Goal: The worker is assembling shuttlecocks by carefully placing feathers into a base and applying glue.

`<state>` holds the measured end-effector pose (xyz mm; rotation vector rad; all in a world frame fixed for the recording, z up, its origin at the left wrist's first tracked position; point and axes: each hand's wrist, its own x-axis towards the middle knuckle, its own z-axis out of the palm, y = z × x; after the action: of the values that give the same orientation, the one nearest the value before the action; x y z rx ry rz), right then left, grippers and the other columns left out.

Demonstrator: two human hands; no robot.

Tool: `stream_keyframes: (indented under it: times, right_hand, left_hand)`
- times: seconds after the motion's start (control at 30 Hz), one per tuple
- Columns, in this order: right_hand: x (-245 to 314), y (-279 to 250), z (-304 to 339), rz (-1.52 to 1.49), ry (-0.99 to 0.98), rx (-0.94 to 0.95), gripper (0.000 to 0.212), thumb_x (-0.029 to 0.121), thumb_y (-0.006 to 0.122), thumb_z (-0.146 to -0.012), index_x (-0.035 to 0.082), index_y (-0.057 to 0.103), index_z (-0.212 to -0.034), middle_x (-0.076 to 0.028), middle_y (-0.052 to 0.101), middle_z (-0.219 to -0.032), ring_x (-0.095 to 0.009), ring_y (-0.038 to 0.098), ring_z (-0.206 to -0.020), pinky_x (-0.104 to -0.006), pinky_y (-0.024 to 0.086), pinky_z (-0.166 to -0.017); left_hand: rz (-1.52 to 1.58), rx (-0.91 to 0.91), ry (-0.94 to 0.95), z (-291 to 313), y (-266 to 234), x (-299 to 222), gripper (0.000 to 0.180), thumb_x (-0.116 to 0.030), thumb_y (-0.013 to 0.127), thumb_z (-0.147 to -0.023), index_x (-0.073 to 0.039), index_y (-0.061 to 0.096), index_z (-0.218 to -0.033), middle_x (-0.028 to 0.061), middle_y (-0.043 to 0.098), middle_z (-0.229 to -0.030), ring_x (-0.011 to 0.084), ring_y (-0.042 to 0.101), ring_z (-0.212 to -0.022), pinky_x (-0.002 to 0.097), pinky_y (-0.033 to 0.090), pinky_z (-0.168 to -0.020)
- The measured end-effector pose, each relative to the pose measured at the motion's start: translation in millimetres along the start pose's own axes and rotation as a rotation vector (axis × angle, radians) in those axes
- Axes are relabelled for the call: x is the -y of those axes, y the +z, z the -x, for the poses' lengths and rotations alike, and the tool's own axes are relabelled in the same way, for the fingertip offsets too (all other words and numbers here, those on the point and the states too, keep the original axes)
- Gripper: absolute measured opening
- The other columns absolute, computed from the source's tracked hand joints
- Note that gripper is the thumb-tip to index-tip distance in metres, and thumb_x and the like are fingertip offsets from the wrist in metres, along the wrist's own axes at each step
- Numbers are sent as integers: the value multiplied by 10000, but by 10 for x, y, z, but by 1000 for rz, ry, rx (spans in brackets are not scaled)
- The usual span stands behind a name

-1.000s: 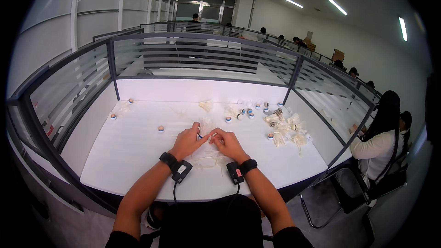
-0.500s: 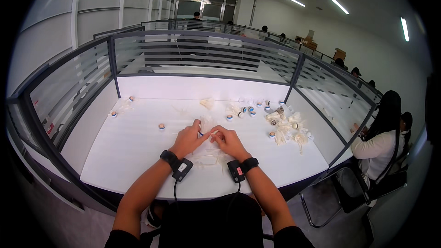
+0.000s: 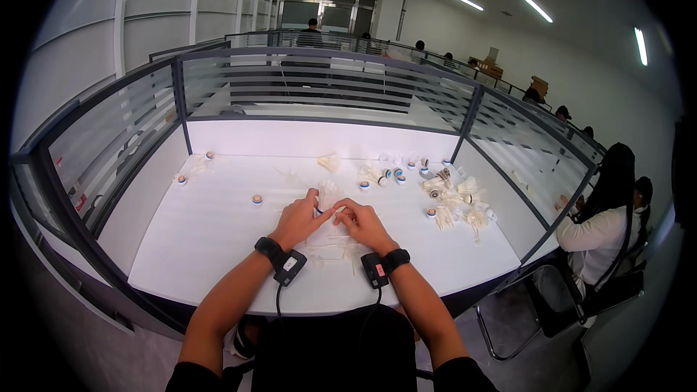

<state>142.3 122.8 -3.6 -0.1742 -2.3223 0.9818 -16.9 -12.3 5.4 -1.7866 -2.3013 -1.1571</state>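
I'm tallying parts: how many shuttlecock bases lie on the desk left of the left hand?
3: one shuttlecock base nearest the left hand, another near the left partition, a third near the back-left corner. More could be hidden.

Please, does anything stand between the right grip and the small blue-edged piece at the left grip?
Nothing visible does. The left grip appears to hold the small blue-edged piece, and the right grip has its fingers close beside it. Loose pale strips lie on the white table, not between these two.

the table [image 3: 196, 247] is being occupied by shuttlecocks [image 3: 463, 190] right of the right hand [image 3: 361, 223] and corks [image 3: 257, 200] left of the left hand [image 3: 296, 219].
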Motion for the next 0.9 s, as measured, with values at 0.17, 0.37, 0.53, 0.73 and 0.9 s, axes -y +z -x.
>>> stream_keyframes:
  times: [0.17, 0.37, 0.53, 0.73, 0.9]
  right_hand:
    - [-29, 7, 0, -6, -4, -5, 135, 91, 595, -979, 44, 627, -1101, -106, 732, -779, -238, 680, -648, -327, 510, -631]
    - [-31, 3, -1, -19, -17, -12, 123, 86, 596, -980, 23, 624, -1082, -127, 738, -811, -275, 723, -738, -336, 557, -726]
    - [-26, 3, 2, -31, -10, -11, 103, 101, 598, -987, 15, 615, -1043, -127, 737, -805, -278, 723, -740, -342, 560, -740]
    - [-27, 15, -6, -2, -5, -3, 107, 130, 611, -984, 30, 611, -1021, -126, 731, -787, -286, 712, -712, -348, 555, -715]
    - [-31, 16, -2, 8, -52, -22, 106, 137, 618, -977, 38, 608, -1011, -124, 723, -768, -287, 700, -687, -355, 543, -682]
  left_hand:
    - [0, -15, 11, 8, 3, 6, 552, -506, 647, -947, -4, 483, -1107, 198, 684, -836, 398, 684, -772, 475, 515, -660]
    - [7, -11, 22, 2, 11, 33, 534, -484, 651, -955, -2, 478, -1106, 196, 675, -794, 392, 682, -742, 469, 515, -638]
    - [11, 4, 17, 6, -3, 5, 515, -457, 662, -956, 1, 476, -1102, 190, 666, -753, 390, 678, -709, 472, 512, -616]
    - [14, 7, 48, 7, 7, 48, 522, -463, 662, -956, 0, 470, -1106, 189, 670, -769, 375, 681, -729, 462, 513, -628]
    - [9, -12, 64, -7, 56, 92, 524, -473, 677, -949, -5, 469, -1061, 161, 659, -712, 341, 667, -664, 438, 500, -597]
